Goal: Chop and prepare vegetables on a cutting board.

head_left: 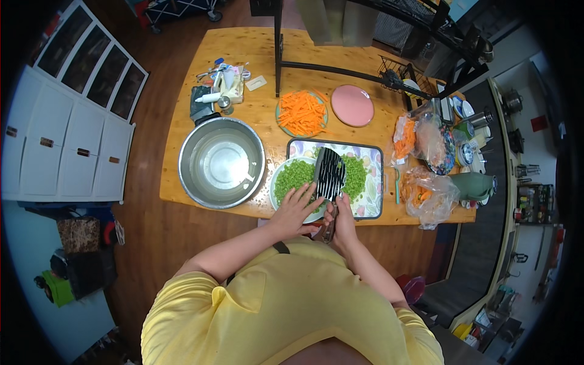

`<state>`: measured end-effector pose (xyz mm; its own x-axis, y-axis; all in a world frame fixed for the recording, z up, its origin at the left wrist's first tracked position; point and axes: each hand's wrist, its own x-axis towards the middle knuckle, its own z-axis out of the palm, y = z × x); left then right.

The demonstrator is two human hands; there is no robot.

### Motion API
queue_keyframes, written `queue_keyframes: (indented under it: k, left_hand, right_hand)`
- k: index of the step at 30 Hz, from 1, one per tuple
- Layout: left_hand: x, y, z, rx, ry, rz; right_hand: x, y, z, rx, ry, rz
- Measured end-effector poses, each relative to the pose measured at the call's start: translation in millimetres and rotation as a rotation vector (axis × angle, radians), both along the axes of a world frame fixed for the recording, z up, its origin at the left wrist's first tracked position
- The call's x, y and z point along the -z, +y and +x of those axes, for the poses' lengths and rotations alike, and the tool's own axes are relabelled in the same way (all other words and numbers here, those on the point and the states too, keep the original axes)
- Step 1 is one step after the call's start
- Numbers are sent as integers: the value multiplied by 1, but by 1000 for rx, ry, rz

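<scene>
My right hand point(343, 223) is closed around the brown handle of a broad-bladed kitchen knife point(330, 175), its dark patterned blade pointing away from me over the cutting board. With fingers spread, my left hand point(296, 211) rests over the near edge of a pale plate point(273, 191) heaped with chopped green vegetable point(292, 177). More green pieces point(355, 178) lie on the floral cutting board point(372, 207), right of the blade. The blade partly hides the plate's right side.
A large metal pot point(183, 182) of water stands at the left. Beyond the board are a plate of carrot sticks point(301, 112) and a pink plate point(352, 106). Plastic bags point(431, 196), a green peeler point(397, 186) and a green bottle point(472, 186) lie rightward. A black rack point(337, 67) spans the far side.
</scene>
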<state>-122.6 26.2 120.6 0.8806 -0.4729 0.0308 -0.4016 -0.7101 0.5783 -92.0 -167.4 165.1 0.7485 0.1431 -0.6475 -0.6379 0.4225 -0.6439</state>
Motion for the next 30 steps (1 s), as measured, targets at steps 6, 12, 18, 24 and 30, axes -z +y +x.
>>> queue_keyframes:
  k: [6, 12, 18, 24, 30]
  left_hand:
    - [6, 14, 3, -35, 56, 38]
    - [0, 28, 6, -81, 23, 75]
    - [-24, 15, 17, 43, 0, 50]
    - [-10, 22, 23, 70, 20, 55]
    - [0, 42, 26, -93, -42, 119]
  right_hand:
    - [-5, -1, 1, 5, 12, 17]
    - [-5, -18, 2, -22, 48, 40]
    - [-2, -20, -1, -96, 111, 68]
    - [-6, -16, -3, -92, 113, 117]
    - [-19, -24, -11, -85, 142, 111]
